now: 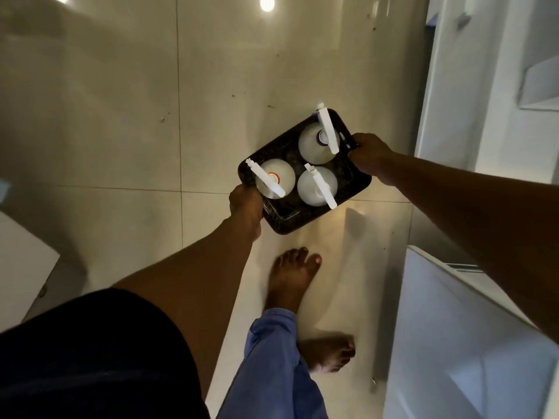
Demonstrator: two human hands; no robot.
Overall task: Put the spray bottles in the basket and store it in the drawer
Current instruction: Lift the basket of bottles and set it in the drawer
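Loaded basket carried toward the drawer

Left hand (245, 201) and right hand (367, 155) have fingers closed on opposite ends of the basket (354, 176), held above the floor (121, 116); three spray bottles (317, 186) upright inside. Next: probably lowering it level into the drawer.

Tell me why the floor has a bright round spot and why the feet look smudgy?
In the head view, the round spot is a lamp mirrored in the glossy floor tiles; the near foot is smeared by motion blur, while the basket held by the left hand and right hand looks sharper.
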